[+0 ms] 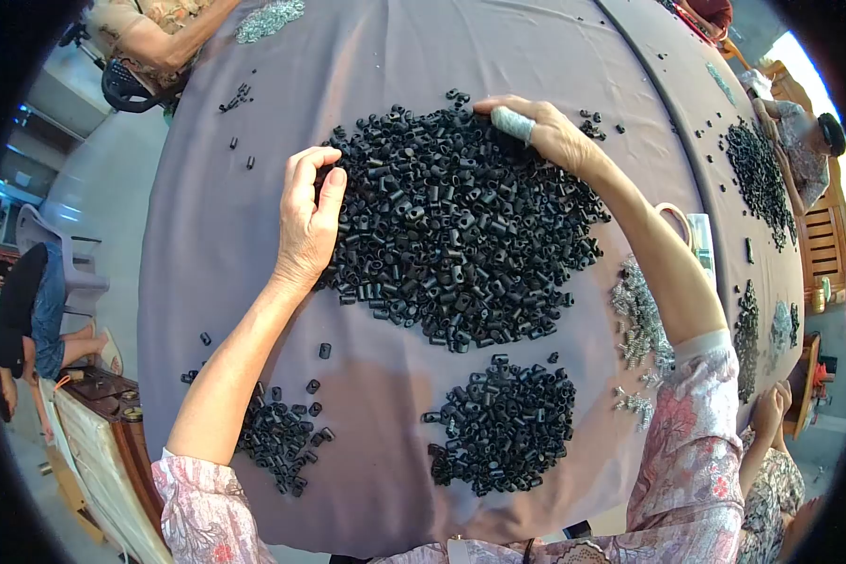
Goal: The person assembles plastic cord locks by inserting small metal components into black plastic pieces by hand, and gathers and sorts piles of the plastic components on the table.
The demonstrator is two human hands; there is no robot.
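A large heap of small black tube-shaped plastic pieces (451,226) lies on the cloth before me. Against its left edge rests my left hand (310,211), fingers curved and thumb apart, gripping nothing that I can see. My right hand (550,136) reaches round the heap's far right edge with the fingers stretched out; pale wrapping (512,124) covers its thumb. Part of its palm and fingers is out of sight. Closer to my body are two smaller piles of black pieces, one at the middle (506,428) and a looser one at the left (280,442).
A grey cloth (376,376) covers the table. Small silvery metal parts (637,315) lie beside my right forearm, near a roll of tape (675,226). Another silvery pile (269,21) is at the far left, by a person's arm (169,42). Other people sit along the right side.
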